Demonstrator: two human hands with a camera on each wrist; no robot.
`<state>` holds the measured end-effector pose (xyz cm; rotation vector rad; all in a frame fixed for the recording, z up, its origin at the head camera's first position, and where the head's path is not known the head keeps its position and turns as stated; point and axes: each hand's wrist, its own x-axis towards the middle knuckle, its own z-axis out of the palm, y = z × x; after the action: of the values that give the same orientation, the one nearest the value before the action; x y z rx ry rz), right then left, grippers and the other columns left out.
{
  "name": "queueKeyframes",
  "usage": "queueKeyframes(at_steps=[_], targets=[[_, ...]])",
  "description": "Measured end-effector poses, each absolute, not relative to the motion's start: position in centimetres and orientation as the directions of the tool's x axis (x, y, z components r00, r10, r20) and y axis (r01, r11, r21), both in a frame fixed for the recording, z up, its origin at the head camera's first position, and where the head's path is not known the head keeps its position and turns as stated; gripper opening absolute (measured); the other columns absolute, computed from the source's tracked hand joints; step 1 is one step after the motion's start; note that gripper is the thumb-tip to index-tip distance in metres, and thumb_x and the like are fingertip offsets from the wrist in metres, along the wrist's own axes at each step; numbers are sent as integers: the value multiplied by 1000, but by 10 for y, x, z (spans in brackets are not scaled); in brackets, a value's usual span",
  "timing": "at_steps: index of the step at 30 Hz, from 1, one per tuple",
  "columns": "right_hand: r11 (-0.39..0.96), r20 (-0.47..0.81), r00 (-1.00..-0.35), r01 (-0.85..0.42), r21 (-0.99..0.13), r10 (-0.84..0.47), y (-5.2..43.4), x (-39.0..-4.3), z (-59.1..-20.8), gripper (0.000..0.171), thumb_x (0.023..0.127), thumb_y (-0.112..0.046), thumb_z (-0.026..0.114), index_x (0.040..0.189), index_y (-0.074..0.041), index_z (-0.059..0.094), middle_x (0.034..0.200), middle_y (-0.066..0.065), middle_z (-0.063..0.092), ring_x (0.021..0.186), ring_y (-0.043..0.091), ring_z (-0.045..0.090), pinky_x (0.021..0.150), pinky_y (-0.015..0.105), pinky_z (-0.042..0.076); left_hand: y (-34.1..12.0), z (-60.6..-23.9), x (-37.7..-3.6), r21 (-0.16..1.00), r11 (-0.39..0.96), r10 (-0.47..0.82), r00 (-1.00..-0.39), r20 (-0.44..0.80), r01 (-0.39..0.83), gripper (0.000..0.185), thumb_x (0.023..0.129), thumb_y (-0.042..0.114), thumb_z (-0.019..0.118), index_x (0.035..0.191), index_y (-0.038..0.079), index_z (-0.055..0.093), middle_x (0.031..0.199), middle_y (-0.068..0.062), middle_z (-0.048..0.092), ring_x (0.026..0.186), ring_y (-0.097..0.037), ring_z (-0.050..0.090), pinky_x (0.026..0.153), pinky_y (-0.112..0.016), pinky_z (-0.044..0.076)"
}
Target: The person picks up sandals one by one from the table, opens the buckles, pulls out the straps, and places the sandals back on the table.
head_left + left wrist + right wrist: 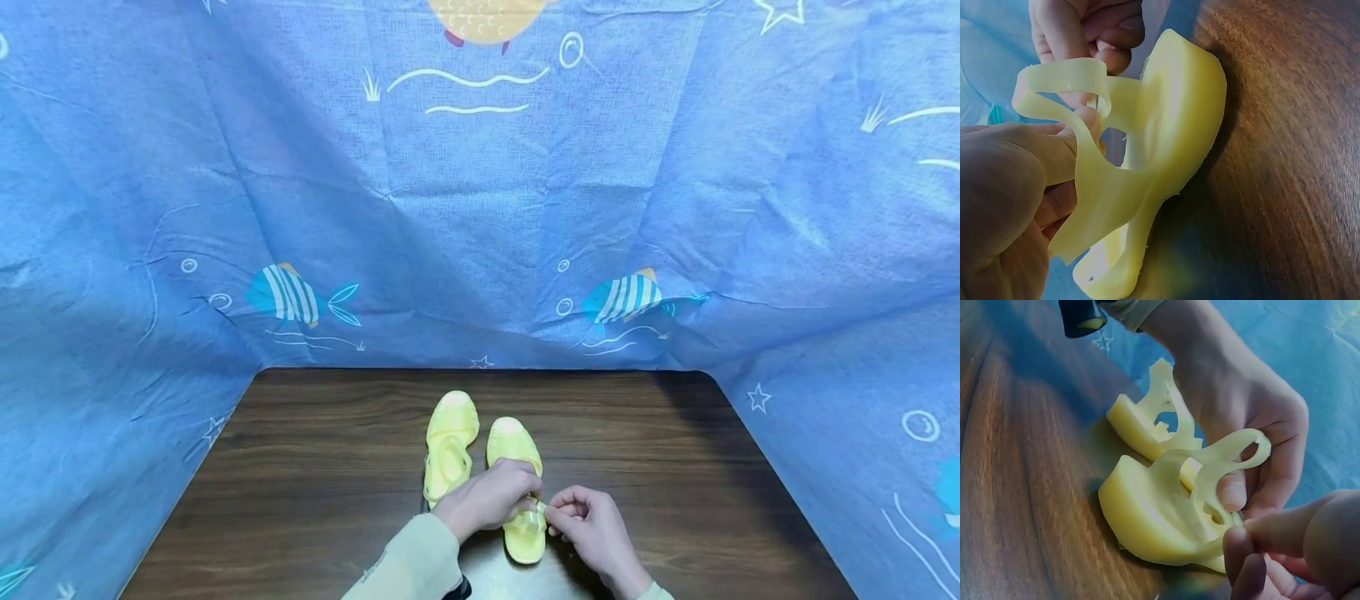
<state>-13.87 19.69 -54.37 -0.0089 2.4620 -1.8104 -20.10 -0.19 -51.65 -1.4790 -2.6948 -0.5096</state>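
Observation:
Two pale yellow jelly sandals lie side by side, toes pointing away. My left hand (491, 496) reaches over the right sandal (525, 546) and holds its ankle strap, the thumb inside the loop. From the right, my right hand (592, 529) pinches the strap near its side, thumb against forefinger. The strap (1066, 76) stands up in a loop above the heel in the left wrist view. Fingers partly hide the pinched spot. The left sandal (448, 467) rests untouched; in the right wrist view this other sandal (1132, 431) sits behind the held one.
The dark wood-grain table (337, 467) carries both sandals. A blue cloth (465, 233) with fish and star prints hangs behind and along both sides. A black band (459, 588) shows at the left sleeve's cuff.

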Motion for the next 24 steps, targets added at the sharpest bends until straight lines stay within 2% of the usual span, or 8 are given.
queueKeyframes(at_steps=[7,12,18,24], targets=[[289,-24,-998,7,-957,-57,194,-142,-546,7,88,4,78,90,8,73,73,12,73,59,11,66,53,19,50,0,-516,-199,253,515,811,-561,165,819,5,93,16,79,98,19,79,94,11,69,89,3,62,93,-19,50],[326,35,-999,-43,-944,-30,194,-142,-551,5,88,2,80,92,2,78,76,9,74,57,4,58,51,17,46,0,-515,-199,248,511,811,-557,179,823,9,93,16,79,101,19,81,96,11,71,91,2,64,96,-20,50],[375,49,-994,-83,-923,-98,201,-139,-552,7,88,1,80,94,0,78,77,5,73,62,0,57,55,17,47,-1,-516,-200,254,503,814,-552,183,826,7,93,14,78,98,18,80,94,10,70,88,3,63,91,-16,50],[430,10,-993,-62,-901,-121,204,-140,-550,4,91,-7,79,88,-5,77,73,0,71,58,1,56,52,19,48,-1,-514,-200,266,493,814,-547,197,828,5,91,13,79,94,17,79,92,10,68,84,4,61,81,-10,48]])
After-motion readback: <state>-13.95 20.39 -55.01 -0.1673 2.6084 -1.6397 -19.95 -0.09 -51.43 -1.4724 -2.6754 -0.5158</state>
